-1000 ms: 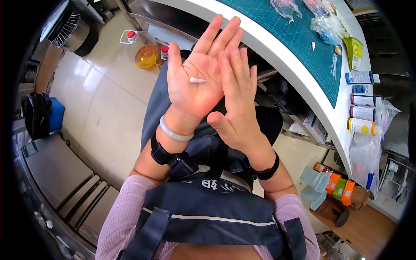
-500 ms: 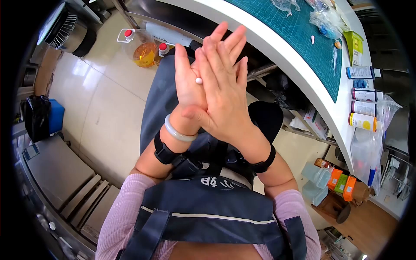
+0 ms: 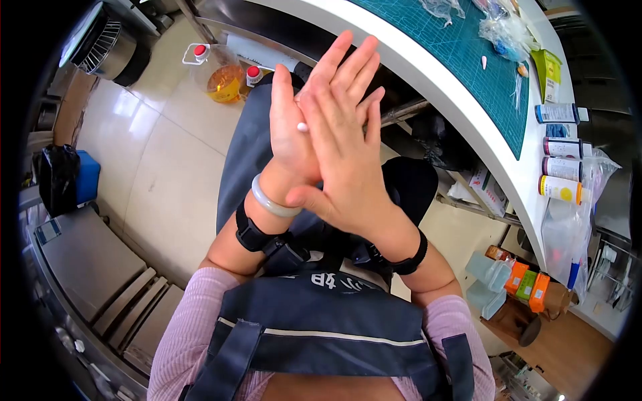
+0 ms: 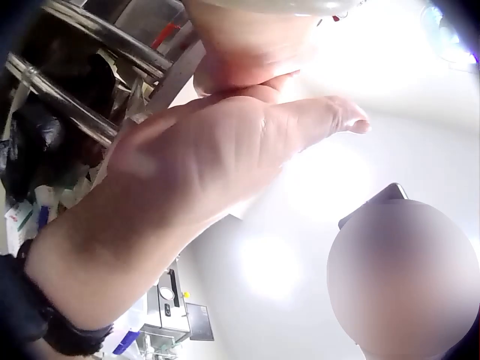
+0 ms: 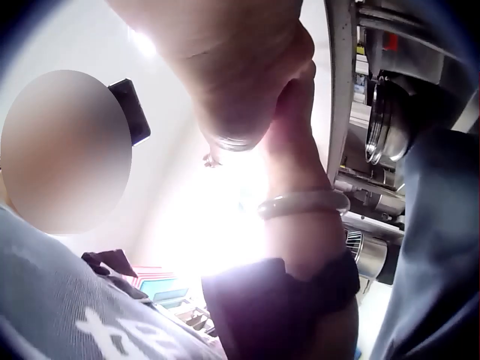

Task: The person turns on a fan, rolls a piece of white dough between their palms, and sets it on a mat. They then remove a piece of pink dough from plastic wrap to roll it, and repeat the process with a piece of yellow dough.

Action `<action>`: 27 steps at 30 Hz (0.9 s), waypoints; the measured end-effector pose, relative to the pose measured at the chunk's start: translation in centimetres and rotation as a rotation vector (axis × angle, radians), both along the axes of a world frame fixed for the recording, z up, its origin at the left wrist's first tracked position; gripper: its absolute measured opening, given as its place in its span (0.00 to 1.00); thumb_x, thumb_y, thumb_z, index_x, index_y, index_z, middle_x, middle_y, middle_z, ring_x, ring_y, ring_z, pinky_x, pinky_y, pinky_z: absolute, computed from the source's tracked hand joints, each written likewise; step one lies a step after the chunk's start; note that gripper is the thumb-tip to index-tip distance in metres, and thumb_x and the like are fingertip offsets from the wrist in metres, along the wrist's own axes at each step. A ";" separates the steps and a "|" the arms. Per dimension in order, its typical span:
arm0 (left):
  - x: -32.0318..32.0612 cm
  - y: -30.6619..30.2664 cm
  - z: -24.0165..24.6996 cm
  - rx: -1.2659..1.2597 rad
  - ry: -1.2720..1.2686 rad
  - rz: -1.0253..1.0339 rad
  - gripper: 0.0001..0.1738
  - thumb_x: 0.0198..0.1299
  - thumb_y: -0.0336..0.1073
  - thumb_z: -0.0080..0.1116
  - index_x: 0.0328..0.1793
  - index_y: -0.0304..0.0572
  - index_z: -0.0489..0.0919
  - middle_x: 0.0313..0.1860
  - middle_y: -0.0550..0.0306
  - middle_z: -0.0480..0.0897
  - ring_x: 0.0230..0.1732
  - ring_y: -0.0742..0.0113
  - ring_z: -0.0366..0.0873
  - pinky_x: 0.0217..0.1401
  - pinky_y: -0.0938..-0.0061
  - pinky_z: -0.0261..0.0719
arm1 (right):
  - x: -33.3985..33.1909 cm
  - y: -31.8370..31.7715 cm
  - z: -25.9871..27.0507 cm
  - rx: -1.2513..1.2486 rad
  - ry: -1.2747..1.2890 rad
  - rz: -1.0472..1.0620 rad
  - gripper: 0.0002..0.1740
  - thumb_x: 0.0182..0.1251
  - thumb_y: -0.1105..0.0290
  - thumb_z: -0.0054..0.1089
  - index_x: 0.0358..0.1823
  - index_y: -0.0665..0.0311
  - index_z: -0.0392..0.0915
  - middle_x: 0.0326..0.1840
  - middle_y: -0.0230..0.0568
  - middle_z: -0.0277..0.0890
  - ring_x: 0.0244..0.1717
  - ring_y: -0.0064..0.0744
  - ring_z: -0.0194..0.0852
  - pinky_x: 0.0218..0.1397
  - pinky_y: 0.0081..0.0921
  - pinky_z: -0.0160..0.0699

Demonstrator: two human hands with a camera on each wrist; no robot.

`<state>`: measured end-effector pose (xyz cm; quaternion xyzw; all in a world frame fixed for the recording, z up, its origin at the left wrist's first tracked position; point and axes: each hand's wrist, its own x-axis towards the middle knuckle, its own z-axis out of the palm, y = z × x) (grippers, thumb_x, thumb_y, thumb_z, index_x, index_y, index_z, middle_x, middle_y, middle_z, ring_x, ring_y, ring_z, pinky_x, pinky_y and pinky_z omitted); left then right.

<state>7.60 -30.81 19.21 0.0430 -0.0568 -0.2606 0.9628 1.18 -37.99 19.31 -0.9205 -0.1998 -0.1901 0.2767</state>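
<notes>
In the head view a small pale pink piece (image 3: pixel 303 127) lies on the palm of the left hand (image 3: pixel 289 134), its rounded tip showing beside the right hand's fingers and the rest hidden under them. The left palm faces up with fingers extended. Across it rests the right hand (image 3: pixel 348 157), palm down, its fingers straight. A pale bangle (image 3: pixel 273 204) circles the left wrist. Both wrist views show the hands pressed together: the right hand (image 4: pixel 202 150) in the left wrist view, the left hand (image 5: pixel 296 142) partly hidden in the right wrist view.
Ahead and to the right curves a white table (image 3: pixel 428 73) with a green cutting mat (image 3: pixel 468 87). On it are another pink piece (image 3: pixel 484 62), plastic wrap (image 3: pixel 505 37) and several small bottles (image 3: pixel 560 189). An oil jug (image 3: pixel 224 80) stands on the floor at left.
The right hand has moved left onto the left palm, covering most of the pink piece. Over the last half second it has shifted slightly along the palm, and the visible tip sits slightly farther left.
</notes>
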 end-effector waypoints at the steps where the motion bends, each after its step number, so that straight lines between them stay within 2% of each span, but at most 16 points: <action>1: 0.5 0.2 -0.4 -0.031 -0.013 0.009 0.43 0.66 0.66 0.14 0.76 0.41 0.51 0.76 0.44 0.53 0.77 0.53 0.46 0.76 0.59 0.43 | -0.3 0.1 0.0 -0.007 0.013 0.012 0.51 0.55 0.31 0.45 0.65 0.71 0.62 0.72 0.55 0.53 0.73 0.52 0.49 0.69 0.63 0.34; 2: 1.0 0.4 -0.7 -0.061 -0.026 0.016 0.44 0.66 0.66 0.15 0.75 0.40 0.52 0.76 0.44 0.53 0.77 0.53 0.47 0.76 0.58 0.43 | -0.9 0.3 0.0 -0.005 0.015 0.013 0.51 0.55 0.31 0.45 0.65 0.71 0.62 0.72 0.55 0.53 0.73 0.52 0.49 0.69 0.63 0.34; 4: 1.8 1.0 -0.9 0.068 -0.035 0.145 0.43 0.66 0.66 0.19 0.75 0.40 0.52 0.75 0.44 0.54 0.76 0.52 0.49 0.75 0.55 0.44 | -2.6 0.6 -0.2 -0.181 0.150 0.112 0.56 0.56 0.26 0.36 0.69 0.73 0.56 0.74 0.55 0.50 0.75 0.53 0.43 0.71 0.61 0.29; 6: 1.5 0.8 -0.7 0.164 -0.055 0.188 0.42 0.67 0.65 0.20 0.75 0.41 0.51 0.75 0.45 0.55 0.76 0.53 0.50 0.75 0.58 0.44 | -2.4 1.0 -0.5 -0.169 0.149 0.101 0.56 0.56 0.26 0.36 0.68 0.73 0.56 0.74 0.56 0.50 0.75 0.53 0.43 0.71 0.60 0.31; 9: -0.6 -0.5 -0.2 0.223 -0.100 0.087 0.41 0.67 0.64 0.19 0.76 0.43 0.51 0.75 0.47 0.56 0.76 0.54 0.49 0.75 0.63 0.45 | 0.4 0.6 -0.6 0.075 -0.066 -0.044 0.52 0.53 0.32 0.46 0.67 0.70 0.59 0.71 0.58 0.54 0.73 0.55 0.48 0.68 0.64 0.36; 12: -0.3 -0.1 0.0 0.237 -0.114 0.059 0.40 0.68 0.63 0.18 0.76 0.43 0.51 0.75 0.47 0.56 0.76 0.54 0.49 0.75 0.63 0.45 | 0.3 0.2 0.4 -0.039 -0.035 -0.037 0.51 0.53 0.32 0.48 0.67 0.70 0.60 0.71 0.57 0.54 0.73 0.54 0.48 0.67 0.65 0.38; 14: 1.1 0.6 -0.4 0.228 -0.059 0.110 0.39 0.68 0.62 0.18 0.76 0.43 0.51 0.75 0.47 0.56 0.77 0.54 0.47 0.75 0.62 0.44 | -1.5 0.6 0.5 -0.066 0.024 0.013 0.51 0.51 0.34 0.53 0.66 0.68 0.61 0.71 0.56 0.55 0.73 0.52 0.49 0.66 0.67 0.40; 16: 1.0 0.4 -0.5 0.316 -0.106 0.186 0.39 0.68 0.61 0.18 0.76 0.43 0.51 0.75 0.46 0.55 0.77 0.54 0.46 0.76 0.60 0.42 | -1.9 0.9 0.1 -0.058 0.033 -0.005 0.51 0.52 0.34 0.52 0.67 0.68 0.61 0.71 0.56 0.54 0.73 0.52 0.49 0.66 0.67 0.40; 18: -0.2 -0.2 -0.4 0.295 -0.117 0.091 0.39 0.68 0.62 0.17 0.76 0.43 0.51 0.75 0.46 0.55 0.77 0.54 0.45 0.76 0.59 0.40 | -0.6 0.4 -0.1 -0.037 0.062 -0.047 0.53 0.57 0.28 0.39 0.69 0.69 0.56 0.74 0.56 0.48 0.75 0.54 0.43 0.68 0.65 0.34; 20: -0.4 -0.6 0.0 0.273 -0.100 0.047 0.41 0.67 0.64 0.17 0.76 0.43 0.51 0.75 0.46 0.54 0.77 0.54 0.45 0.76 0.58 0.40 | 0.3 0.0 0.0 -0.035 -0.018 -0.054 0.53 0.58 0.29 0.38 0.70 0.69 0.54 0.75 0.55 0.47 0.76 0.54 0.41 0.68 0.66 0.34; 22: 0.2 -0.2 0.2 0.247 -0.127 0.100 0.42 0.66 0.65 0.17 0.76 0.44 0.50 0.76 0.46 0.54 0.78 0.54 0.44 0.76 0.59 0.40 | 0.2 -0.2 0.1 -0.030 -0.001 -0.045 0.52 0.53 0.32 0.50 0.68 0.68 0.58 0.73 0.56 0.50 0.74 0.52 0.46 0.66 0.67 0.39; 24: 1.7 0.8 -0.1 0.133 -0.082 0.134 0.44 0.65 0.68 0.17 0.76 0.44 0.50 0.76 0.45 0.53 0.78 0.53 0.44 0.76 0.59 0.40 | -1.7 0.5 0.5 -0.002 0.125 0.031 0.53 0.54 0.34 0.51 0.70 0.69 0.54 0.74 0.56 0.47 0.75 0.53 0.43 0.66 0.68 0.38; 26: 1.7 0.9 -0.2 0.160 -0.115 0.216 0.45 0.64 0.69 0.16 0.76 0.44 0.50 0.76 0.45 0.53 0.77 0.53 0.45 0.76 0.58 0.40 | -2.3 0.9 0.1 0.031 0.120 0.050 0.52 0.55 0.35 0.51 0.70 0.70 0.54 0.74 0.56 0.48 0.75 0.53 0.43 0.66 0.67 0.38; 27: 1.1 0.6 -0.1 0.175 -0.103 0.181 0.45 0.64 0.69 0.15 0.76 0.44 0.50 0.76 0.46 0.53 0.77 0.53 0.45 0.76 0.57 0.40 | -1.7 0.8 -0.2 0.029 0.077 0.013 0.51 0.55 0.36 0.51 0.69 0.70 0.55 0.74 0.56 0.48 0.75 0.53 0.43 0.66 0.67 0.39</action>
